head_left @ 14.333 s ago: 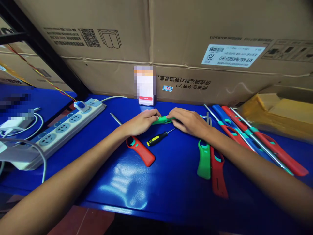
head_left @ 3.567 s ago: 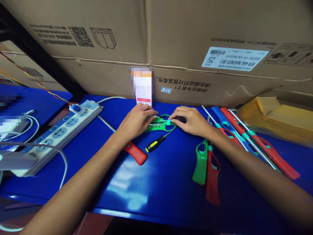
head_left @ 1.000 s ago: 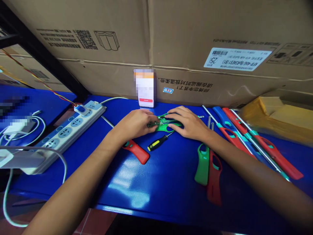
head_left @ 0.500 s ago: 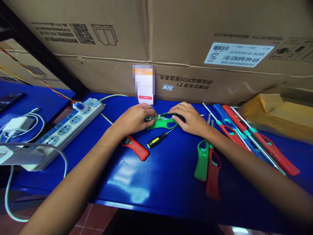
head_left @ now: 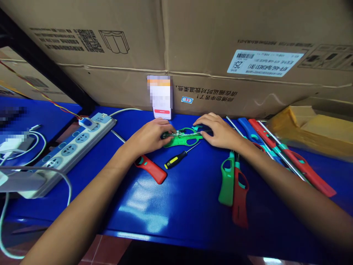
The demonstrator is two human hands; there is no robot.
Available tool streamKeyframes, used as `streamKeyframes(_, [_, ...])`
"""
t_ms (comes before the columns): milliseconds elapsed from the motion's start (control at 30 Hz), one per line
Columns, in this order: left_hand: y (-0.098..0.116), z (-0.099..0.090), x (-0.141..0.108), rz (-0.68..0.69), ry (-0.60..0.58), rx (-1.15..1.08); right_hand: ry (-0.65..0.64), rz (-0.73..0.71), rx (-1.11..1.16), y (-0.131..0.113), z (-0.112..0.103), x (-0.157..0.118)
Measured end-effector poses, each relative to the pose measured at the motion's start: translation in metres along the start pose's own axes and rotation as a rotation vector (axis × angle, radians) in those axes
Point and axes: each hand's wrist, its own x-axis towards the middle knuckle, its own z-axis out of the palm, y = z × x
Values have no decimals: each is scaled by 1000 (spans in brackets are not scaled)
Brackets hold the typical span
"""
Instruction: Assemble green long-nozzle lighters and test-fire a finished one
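An opened green lighter casing (head_left: 180, 141) lies on the blue table with a clear inner part (head_left: 176, 134) showing. My left hand (head_left: 156, 135) is closed on the casing's left end. At its right end, my right hand (head_left: 216, 130) pinches a thin dark tool (head_left: 204, 132) whose shaft reaches left across the casing; its exact kind is unclear. A small teal piece (head_left: 196, 128) is by the right fingers. Just below the casing rests a black and yellow screwdriver (head_left: 176, 159). A red lighter (head_left: 153, 169) lies partly under my left forearm.
A green lighter (head_left: 227, 184) and a red one (head_left: 240, 198) lie beside my right forearm. Several long lighters (head_left: 303, 165) are heaped at right, near a brown carton (head_left: 320, 129). A phone (head_left: 161, 95) leans on the big cardboard box (head_left: 198, 33). At left sits a power strip (head_left: 68, 149).
My right hand has shifted slightly right, and the thin dark tool's shaft now shows across the casing. The teal piece has come into view. My left hand keeps its place on the casing.
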Motion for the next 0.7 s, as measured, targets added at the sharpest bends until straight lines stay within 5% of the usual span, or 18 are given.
streamKeyframes(167, [0, -5, -2, -48, -23, 12, 67, -9, -2, -3, -3, 0])
streamKeyframes(700, [10, -12, -4, -171, -88, -3, -21, -32, -111, 6, -6, -2])
